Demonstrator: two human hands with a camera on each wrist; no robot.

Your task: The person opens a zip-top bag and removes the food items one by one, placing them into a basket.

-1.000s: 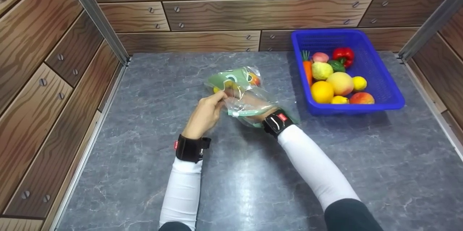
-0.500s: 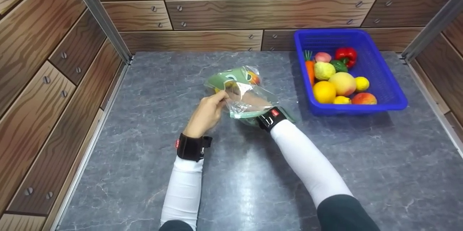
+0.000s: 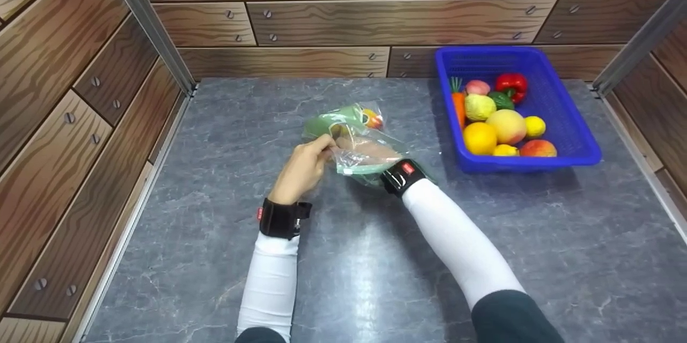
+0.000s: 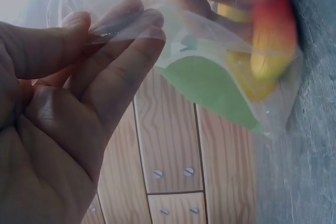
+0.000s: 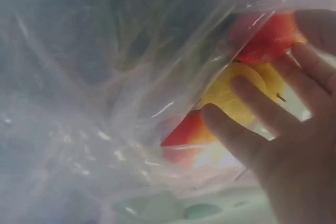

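In the head view my left hand [image 3: 304, 167] pinches the rim of a clear plastic bag [image 3: 370, 169] with a green printed panel. The bag's plastic lies between thumb and fingers in the left wrist view. My right hand [image 3: 373, 151] is inside the bag up to the wristband. Its fingers [image 5: 236, 135] are spread and fairly straight among the fruit in the right wrist view. A red fruit [image 5: 265, 38] lies by the upper fingers, a yellow fruit [image 5: 231, 93] with a stem by the middle ones, and a red-yellow fruit [image 5: 189, 137] at a lower fingertip. Plastic blurs part of them.
A blue plastic basket [image 3: 577, 131] stands at the back right of the grey marbled table [image 3: 225, 289]. Inside are a carrot [image 3: 459, 109], a red bell pepper [image 3: 511, 87], an orange [image 3: 479, 138] and several other fruits. Wood-patterned walls [image 3: 322, 21] enclose the back and sides.
My right wrist has moved slightly left and deeper into the bag, then stayed there. The bag's far end has shifted and sunk a little. The left hand keeps its pinch on the rim.
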